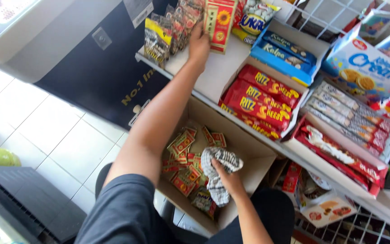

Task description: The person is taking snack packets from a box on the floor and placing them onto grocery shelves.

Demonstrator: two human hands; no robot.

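A person's left hand [199,43] grips an upright red-and-yellow packet [220,22] on the white shelf [213,74] at twelve o'clock, while the right hand [226,178] clutches a checked cloth [217,174] over the cardboard box [253,153] at six o'clock. A nudge could likely topple the neighbouring packets [170,29]. Box contents beneath the cloth stay hidden.

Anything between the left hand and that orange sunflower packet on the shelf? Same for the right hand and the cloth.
Nothing visible. The left hand already touches the orange packet at its edge on the shelf. The right hand grips the checked cloth directly, over the cardboard box of small packets.
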